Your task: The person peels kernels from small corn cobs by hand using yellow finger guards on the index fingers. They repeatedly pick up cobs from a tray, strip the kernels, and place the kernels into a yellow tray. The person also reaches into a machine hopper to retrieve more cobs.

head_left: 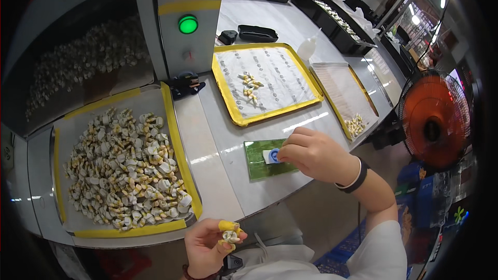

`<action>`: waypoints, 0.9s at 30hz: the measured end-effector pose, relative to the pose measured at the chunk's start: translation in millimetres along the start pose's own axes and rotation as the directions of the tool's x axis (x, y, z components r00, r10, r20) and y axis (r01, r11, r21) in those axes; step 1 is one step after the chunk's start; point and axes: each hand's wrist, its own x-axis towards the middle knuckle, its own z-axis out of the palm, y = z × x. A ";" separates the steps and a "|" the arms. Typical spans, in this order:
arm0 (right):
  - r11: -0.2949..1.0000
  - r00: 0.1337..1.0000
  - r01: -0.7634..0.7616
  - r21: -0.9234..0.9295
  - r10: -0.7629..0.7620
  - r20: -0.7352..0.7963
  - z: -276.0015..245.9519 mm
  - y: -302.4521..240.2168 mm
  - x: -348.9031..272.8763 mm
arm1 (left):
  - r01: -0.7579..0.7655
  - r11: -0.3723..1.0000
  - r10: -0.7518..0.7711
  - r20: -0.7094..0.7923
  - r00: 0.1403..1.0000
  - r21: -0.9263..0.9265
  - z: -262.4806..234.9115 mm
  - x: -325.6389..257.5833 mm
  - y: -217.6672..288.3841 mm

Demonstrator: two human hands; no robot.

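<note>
Near the front edge of the table, my left hand (206,249) pinches a small white piece with dark marks (231,236) between fingertips covered in yellow. Farther forward and to the right, my right hand (317,154) has its fingers pinched together at the right end of a small white slip with a blue mark (270,156). That slip lies on a green rectangular mat (257,172); the fingers partly cover it. Left of the mat, a yellow-edged tray (195,197) holds a large heap of small white-and-yellow pieces (124,171).
Beyond the mat lies a yellow-rimmed tray (285,105) with several pieces on its paper. Another tray (342,80) stands right of it, near a squeeze bottle (307,49). A machine with red and green lamps (188,24) rises at the left. An orange fan (434,124) stands at the right.
</note>
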 end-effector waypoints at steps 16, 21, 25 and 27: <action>0.693 0.911 0.130 0.709 0.199 -0.361 8.4 -83.3 -10.1 | -0.393 0.870 0.405 0.025 0.914 0.297 28.7 21.0 -4.9; 0.689 0.915 0.148 0.709 0.177 -0.363 17.9 -86.0 -9.5 | -0.477 0.793 0.472 0.114 0.874 0.379 30.0 24.4 -2.4; 0.696 0.937 0.152 0.702 0.125 -0.327 18.6 -86.1 -10.4 | -0.501 0.741 0.475 0.177 0.862 0.448 32.0 25.2 7.2; 0.672 0.944 0.154 0.724 0.117 -0.309 18.3 -86.2 -10.6 | -0.461 0.747 0.413 0.209 0.886 0.479 33.0 22.7 16.9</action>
